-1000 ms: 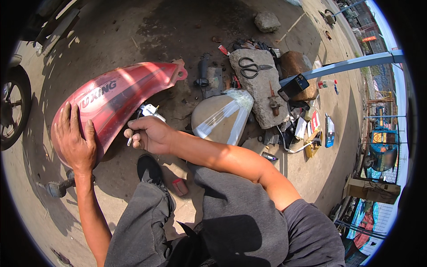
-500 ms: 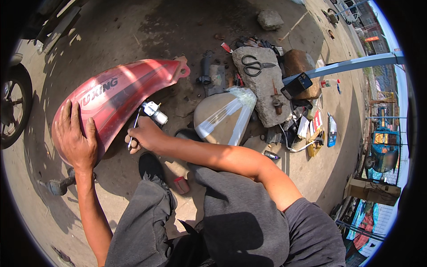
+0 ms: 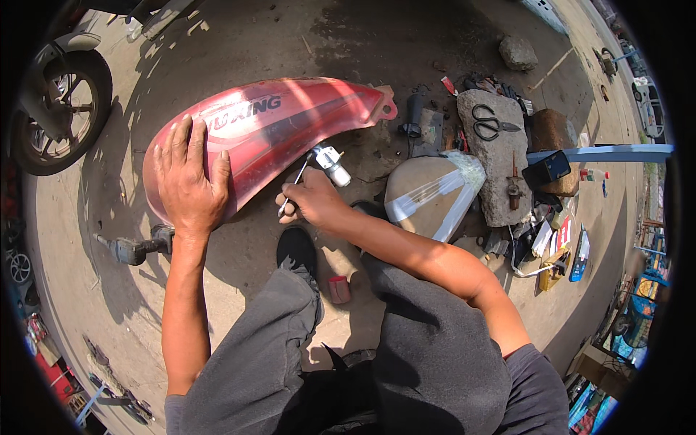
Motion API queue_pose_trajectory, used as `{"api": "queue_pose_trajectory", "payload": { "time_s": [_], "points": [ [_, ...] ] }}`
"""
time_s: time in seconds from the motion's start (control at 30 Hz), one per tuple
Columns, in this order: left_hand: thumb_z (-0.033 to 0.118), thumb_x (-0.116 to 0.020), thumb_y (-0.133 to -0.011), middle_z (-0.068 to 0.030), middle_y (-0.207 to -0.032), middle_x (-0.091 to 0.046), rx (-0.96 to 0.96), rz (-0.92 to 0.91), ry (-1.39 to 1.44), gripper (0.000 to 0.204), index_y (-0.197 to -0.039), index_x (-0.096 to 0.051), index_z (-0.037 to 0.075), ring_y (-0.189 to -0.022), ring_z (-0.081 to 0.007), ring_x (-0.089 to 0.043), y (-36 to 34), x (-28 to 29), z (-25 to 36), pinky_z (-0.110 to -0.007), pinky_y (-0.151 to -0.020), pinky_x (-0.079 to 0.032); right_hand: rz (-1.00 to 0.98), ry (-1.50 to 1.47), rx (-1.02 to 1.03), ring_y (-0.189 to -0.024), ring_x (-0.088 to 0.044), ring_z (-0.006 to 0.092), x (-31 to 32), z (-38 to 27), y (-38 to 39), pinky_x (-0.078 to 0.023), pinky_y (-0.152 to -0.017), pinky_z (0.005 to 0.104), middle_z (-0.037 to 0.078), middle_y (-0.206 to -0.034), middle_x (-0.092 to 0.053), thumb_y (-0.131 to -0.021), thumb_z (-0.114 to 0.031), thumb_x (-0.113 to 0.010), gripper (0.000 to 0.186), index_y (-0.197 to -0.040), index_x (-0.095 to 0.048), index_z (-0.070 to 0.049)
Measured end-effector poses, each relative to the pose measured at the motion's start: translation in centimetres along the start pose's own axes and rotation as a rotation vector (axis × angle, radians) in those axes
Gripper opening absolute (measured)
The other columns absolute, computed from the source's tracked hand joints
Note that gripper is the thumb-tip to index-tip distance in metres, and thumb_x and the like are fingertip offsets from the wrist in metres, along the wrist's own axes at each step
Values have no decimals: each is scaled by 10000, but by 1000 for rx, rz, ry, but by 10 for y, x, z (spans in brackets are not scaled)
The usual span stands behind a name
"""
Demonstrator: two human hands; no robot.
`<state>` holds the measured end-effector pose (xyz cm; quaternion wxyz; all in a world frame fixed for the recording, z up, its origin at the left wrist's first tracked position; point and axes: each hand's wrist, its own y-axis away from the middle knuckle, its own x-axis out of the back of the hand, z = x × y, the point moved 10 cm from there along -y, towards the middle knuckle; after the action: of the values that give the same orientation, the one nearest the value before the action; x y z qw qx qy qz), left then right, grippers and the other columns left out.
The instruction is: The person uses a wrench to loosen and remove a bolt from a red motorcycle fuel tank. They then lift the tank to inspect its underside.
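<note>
A red motorcycle fuel tank [image 3: 304, 119] lies on the concrete in front of me, its narrow bracketed end pointing right. My left hand [image 3: 190, 177] rests on the tank's wide left end, fingers stretched over the painted surface. Under the tank's near edge sticks out a silver fuel valve [image 3: 330, 164] with a white cup. A slim metal wrench [image 3: 301, 172] is pinched in my right hand [image 3: 319, 199], its far end against or close to the valve. The exact contact there is too small to tell.
Right of the tank lies a tan, partly taped shell [image 3: 420, 190]. Scissors [image 3: 493, 122] sit on a rough stone slab [image 3: 500, 185], with a dark phone [image 3: 547, 168] beyond it. A power tool [image 3: 134, 250] lies at left; a red cylinder [image 3: 338, 288] stands near my shoe.
The view has swung left, so the whole scene sits farther right and more of the motorcycle wheel shows. Both hands keep about the same places on the tank and wrench.
</note>
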<state>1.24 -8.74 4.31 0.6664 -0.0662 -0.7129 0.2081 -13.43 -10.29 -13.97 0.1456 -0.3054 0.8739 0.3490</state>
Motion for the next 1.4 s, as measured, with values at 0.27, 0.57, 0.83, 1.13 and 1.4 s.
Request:
{"api": "queue_pose_trajectory", "payload": {
  "time_s": [0.27,0.57,0.83,1.13,1.4],
  "points": [
    [328,-611,-864,-131,-1422,-491,11,2,22,556,-1356,-543,76,-1334,-324,-429,2,0,1,-501,-1141,-260,-26,-49,43,-596,-614,176,-6,-5,0,-592,-546,330,140,-806,-605,-913,-25,-478,144,-965,-512,104],
    [344,-536,-943,-111,-1496,-423,-23,-9,-97,540,-1423,-479,103,-1393,-301,-370,5,-9,-11,-472,-1177,-206,-250,-470,-160,-602,-587,123,-14,-12,7,-603,-592,300,89,-833,-620,-950,-101,-505,136,-890,-561,8],
    [308,-503,-973,-84,-1489,-439,-83,23,-184,485,-1409,-491,96,-1373,-299,-392,5,-13,-8,-450,-1156,-250,68,118,81,-554,-613,223,3,3,-8,-585,-484,373,169,-756,-590,-946,-72,-467,183,-908,-457,107],
    [288,-437,-1015,-121,-1479,-439,-162,38,-148,470,-1427,-453,63,-1369,-316,-387,3,-15,0,-424,-1138,-272,67,-7,106,-474,-555,245,7,37,-37,-534,-434,414,133,-656,-542,-929,-73,-489,98,-858,-445,-22],
    [293,-436,-1016,-119,-1483,-436,-146,36,-195,473,-1430,-449,67,-1377,-305,-382,5,-12,-10,-417,-1135,-276,-302,-774,-176,-534,-609,202,-24,-7,-7,-524,-499,276,99,-677,-610,-907,-128,-491,199,-823,-576,32]
  ]
}}
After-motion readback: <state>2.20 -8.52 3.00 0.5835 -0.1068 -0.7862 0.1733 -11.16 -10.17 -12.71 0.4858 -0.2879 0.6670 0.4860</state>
